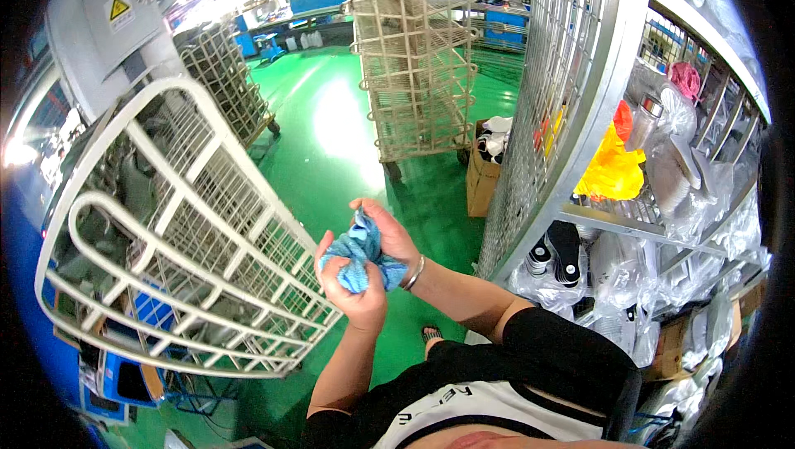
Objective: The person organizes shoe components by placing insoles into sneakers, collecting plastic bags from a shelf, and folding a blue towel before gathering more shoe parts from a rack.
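A glossy green floor [331, 126] fills the middle of the view, catching a bright glare further back. On the person's left a large cream wire rack cart [178, 234] leans across the picture, its rounded tube frame and grid of bars coming close to the hands. On the right stands a tall grey metal shelving unit [580, 110] with a mesh side panel; its shelves hold clear plastic bags, a yellow bag [611, 169] and, lower down, dark shoe soles [563, 249]. Further back, in the middle of the floor, a second cream wire cart [418, 68] stands on castors, and a third wire cart [224, 81] stands to its left. A brown cardboard box [482, 180] sits on the floor against the foot of the shelving, with white and dark items in it. Both forearms rise from the lower edge and meet in front of the body, above the floor and between the leaning cart and the shelving. There a crumpled light blue cloth [361, 252] is bunched between the two hands. The left hand [358, 293] has its grip closed round the lower part of the cloth, fingers curled over it. The right hand [391, 234], with a silver bangle [415, 273] at the wrist, wraps the upper part from behind, fingers folded onto the cloth.
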`<move>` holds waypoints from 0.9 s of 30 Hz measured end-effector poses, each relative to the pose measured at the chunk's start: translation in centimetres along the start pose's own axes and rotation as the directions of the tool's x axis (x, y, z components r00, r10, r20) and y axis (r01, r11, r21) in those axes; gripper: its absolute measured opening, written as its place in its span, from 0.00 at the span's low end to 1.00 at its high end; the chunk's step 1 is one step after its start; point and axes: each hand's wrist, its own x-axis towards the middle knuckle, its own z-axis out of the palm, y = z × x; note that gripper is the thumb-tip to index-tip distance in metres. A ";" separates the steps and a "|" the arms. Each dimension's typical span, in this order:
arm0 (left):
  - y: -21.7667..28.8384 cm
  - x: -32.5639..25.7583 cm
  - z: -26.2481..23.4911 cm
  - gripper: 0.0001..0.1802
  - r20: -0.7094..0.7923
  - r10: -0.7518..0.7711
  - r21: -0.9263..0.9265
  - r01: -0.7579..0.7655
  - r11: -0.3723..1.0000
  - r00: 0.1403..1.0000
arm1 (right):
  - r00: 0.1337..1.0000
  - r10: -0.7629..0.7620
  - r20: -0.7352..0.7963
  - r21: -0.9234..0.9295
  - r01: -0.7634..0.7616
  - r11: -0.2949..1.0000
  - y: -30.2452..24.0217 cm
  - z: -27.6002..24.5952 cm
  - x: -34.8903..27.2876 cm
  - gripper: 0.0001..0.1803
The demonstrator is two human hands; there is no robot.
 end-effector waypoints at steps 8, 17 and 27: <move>-8.7 8.1 5.8 0.11 0.309 -0.806 -0.735 0.664 0.135 0.506 | 0.678 -0.392 0.622 -0.741 0.672 -0.012 -3.3 -1.8 4.6 0.19; -11.5 8.4 16.3 0.13 0.092 -0.149 0.039 0.146 0.988 0.985 | 0.954 -0.100 -0.282 0.047 0.118 0.992 -11.6 -7.8 13.6 0.11; -17.0 10.7 19.6 0.09 0.681 0.546 0.059 -0.779 0.624 0.488 | 0.899 0.420 -0.124 -0.170 -0.436 0.884 -14.5 -14.9 19.0 0.11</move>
